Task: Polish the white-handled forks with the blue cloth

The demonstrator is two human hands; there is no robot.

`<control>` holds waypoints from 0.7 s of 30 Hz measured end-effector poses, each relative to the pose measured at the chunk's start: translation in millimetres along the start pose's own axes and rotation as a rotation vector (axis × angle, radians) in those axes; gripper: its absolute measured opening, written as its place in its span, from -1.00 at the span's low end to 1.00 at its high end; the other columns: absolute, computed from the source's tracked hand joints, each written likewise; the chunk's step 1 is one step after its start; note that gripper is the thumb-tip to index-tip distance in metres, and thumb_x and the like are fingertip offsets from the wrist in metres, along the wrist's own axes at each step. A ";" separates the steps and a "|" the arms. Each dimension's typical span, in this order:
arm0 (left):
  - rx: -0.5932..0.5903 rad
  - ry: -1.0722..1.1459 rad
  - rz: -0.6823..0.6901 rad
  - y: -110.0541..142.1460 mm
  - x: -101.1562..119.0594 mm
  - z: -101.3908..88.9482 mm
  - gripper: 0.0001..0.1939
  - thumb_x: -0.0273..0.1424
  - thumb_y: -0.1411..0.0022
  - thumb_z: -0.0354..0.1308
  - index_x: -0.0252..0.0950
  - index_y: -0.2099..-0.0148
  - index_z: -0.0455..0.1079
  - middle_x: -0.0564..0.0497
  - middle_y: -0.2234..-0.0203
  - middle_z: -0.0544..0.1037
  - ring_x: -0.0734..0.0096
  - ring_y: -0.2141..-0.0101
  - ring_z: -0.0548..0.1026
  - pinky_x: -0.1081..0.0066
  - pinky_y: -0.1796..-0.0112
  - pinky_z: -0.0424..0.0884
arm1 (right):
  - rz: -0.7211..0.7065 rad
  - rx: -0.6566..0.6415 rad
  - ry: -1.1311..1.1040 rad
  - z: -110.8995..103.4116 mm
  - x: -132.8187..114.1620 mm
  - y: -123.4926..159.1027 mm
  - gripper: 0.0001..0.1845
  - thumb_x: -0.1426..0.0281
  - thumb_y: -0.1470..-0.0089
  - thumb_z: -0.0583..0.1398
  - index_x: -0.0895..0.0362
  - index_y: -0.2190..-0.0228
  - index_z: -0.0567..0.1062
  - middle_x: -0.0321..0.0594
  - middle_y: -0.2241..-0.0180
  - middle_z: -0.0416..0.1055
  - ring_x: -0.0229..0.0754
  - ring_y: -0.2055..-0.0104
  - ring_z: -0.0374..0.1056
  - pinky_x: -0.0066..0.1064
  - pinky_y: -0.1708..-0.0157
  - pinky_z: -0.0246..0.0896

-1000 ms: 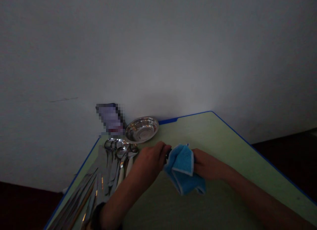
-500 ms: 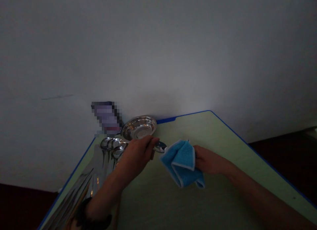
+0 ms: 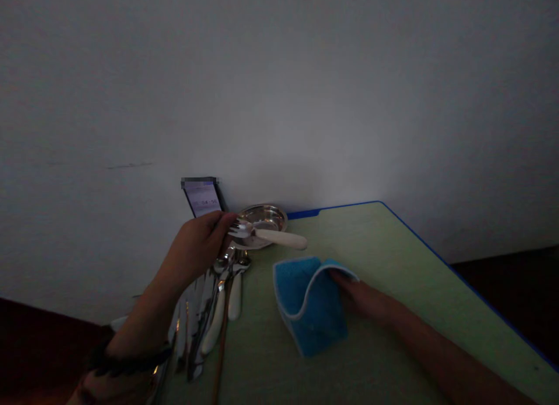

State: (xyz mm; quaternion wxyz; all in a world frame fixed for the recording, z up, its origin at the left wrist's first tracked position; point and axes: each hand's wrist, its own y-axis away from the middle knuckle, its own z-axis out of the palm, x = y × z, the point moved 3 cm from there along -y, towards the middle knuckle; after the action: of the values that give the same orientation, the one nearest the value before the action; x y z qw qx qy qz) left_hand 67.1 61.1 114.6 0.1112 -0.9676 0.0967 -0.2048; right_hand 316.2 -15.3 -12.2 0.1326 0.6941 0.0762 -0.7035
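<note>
A fork with a white handle is pinched at its tined end by my left hand, the handle pointing right. It hangs in front of a shiny metal bowl at the wall. My right hand holds a blue cloth with pale edging, its fingers partly tucked behind the fabric. The cloth droops over the table, apart from the fork. Below my left hand lie several spoons and other cutlery, some white-handled, in a loose row.
A phone with a lit screen leans on the wall behind my left hand. A thin brown stick lies beside the cutlery. The pale green table has a blue edge and meets the grey wall.
My left hand has moved left and up from the cloth, and the fork's white handle now shows clear of it. The cloth has opened out and hangs lower in my right hand.
</note>
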 end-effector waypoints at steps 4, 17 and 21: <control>-0.010 0.099 0.004 2.6 2.4 2.0 -0.60 -0.15 -0.20 -0.17 -0.28 0.50 0.31 0.11 0.75 0.36 0.43 0.65 0.33 0.50 0.57 0.19 | -0.087 -0.053 0.244 -11.6 -17.1 -4.2 -0.65 0.17 0.00 0.14 0.06 0.21 0.48 -0.16 0.17 0.42 -0.05 0.06 0.27 -0.10 -0.06 0.00; -0.143 0.127 0.151 9.6 34.0 35.1 -0.64 -0.24 -0.25 -0.16 -0.26 0.42 0.37 0.13 0.76 0.35 0.40 0.65 0.36 0.48 0.55 0.18 | -0.139 -0.229 0.952 -39.3 -51.8 -1.2 -0.59 0.33 0.15 0.24 0.13 0.17 0.48 -0.04 0.05 0.33 -0.01 0.05 0.27 -0.18 0.02 0.10; -0.091 0.117 0.270 0.8 57.5 39.2 -0.63 -0.26 -0.28 -0.18 -0.29 0.35 0.40 0.05 0.62 0.46 0.38 0.55 0.42 0.46 0.48 0.21 | -0.119 0.083 0.700 -59.7 -73.6 -7.0 -0.59 0.22 -0.09 0.03 0.17 0.11 0.43 -0.03 0.14 0.41 -0.13 0.23 0.35 -0.26 0.22 0.21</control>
State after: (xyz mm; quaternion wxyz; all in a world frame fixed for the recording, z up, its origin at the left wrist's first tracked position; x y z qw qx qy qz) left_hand 135.0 53.8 101.0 0.0880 -0.9362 0.2415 -0.2396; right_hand 371.3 14.8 59.1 0.0290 0.8921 0.1287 -0.4322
